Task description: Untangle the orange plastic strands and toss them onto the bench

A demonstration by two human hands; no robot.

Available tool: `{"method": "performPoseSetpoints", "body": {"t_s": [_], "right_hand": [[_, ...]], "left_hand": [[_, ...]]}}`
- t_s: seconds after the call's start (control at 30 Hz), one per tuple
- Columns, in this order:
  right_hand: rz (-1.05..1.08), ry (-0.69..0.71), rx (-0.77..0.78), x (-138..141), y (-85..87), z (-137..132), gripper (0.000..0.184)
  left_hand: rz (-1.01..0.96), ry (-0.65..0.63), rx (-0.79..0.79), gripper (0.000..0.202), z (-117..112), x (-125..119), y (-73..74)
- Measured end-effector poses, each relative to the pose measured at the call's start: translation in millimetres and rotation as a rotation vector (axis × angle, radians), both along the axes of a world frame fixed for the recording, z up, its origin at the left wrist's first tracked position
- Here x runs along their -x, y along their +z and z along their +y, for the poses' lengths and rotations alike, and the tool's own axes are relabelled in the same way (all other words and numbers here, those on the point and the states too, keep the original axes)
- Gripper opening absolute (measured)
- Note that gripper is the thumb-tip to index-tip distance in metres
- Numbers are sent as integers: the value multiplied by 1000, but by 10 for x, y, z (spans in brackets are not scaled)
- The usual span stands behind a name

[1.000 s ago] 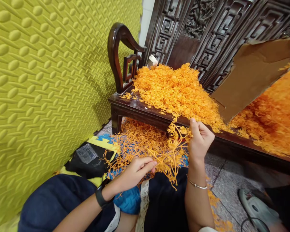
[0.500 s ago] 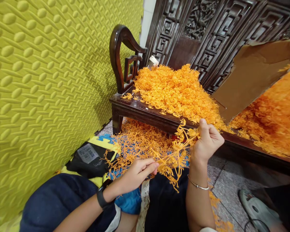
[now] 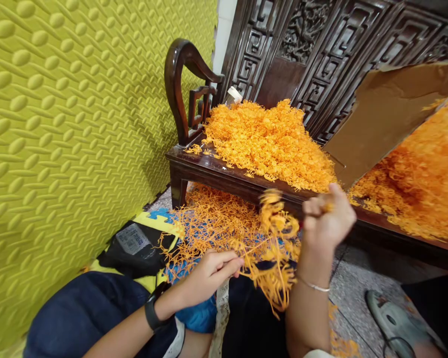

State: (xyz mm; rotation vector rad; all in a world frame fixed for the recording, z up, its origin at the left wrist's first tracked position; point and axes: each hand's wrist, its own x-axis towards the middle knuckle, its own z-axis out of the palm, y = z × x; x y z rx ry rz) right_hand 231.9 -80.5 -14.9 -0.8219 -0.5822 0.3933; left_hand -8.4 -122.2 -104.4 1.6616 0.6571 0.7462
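Head view: step judged to be plucking small pieces off a branching orange sprig point(image 3: 276, 248). Left hand point(image 3: 214, 271) closed, thumb and fingers pinching the sprig at its stem end. Right hand point(image 3: 330, 219) curled shut, apparently on a small orange piece point(image 3: 327, 206); blur leaves the exact grip uncertain. Technique, as judged: anchor the stem firmly near its base without crushing it, grip each piece close to its joint, and pull with a short, steady motion so that thin branches do not snap or tangle; keep plucked pieces apart from the loose stems point(image 3: 216, 214) on the floor. Position: sprig lies between the hands, fanning out rightward from the left fingertips, its lower strands over the dark cloth point(image 3: 252, 318) on the lap. Right hand is up beside it, near the bench point(image 3: 216, 171) edge, below the orange heap point(image 3: 269, 141). Contact between sprig and right wrist: cannot tell.
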Motion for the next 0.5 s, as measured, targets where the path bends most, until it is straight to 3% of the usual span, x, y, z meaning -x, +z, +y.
{"method": "performPoseSetpoints", "body": {"t_s": [0.13,0.2,0.4,0.5], "right_hand": [[101,44,-47,-663,25,-98,43],[98,99,-17,-807,-19,-113,45],[35,207,46,-528,-175,-54,47],[-109,158,-18,-392,-89,-39,44]], "left_hand": [[-14,12,18,34,19,11,-19],[-27,39,26,34,53,5,-34],[-14,183,11,35,195,59,-63],[-45,245,10,35,259,132,-29]]}}
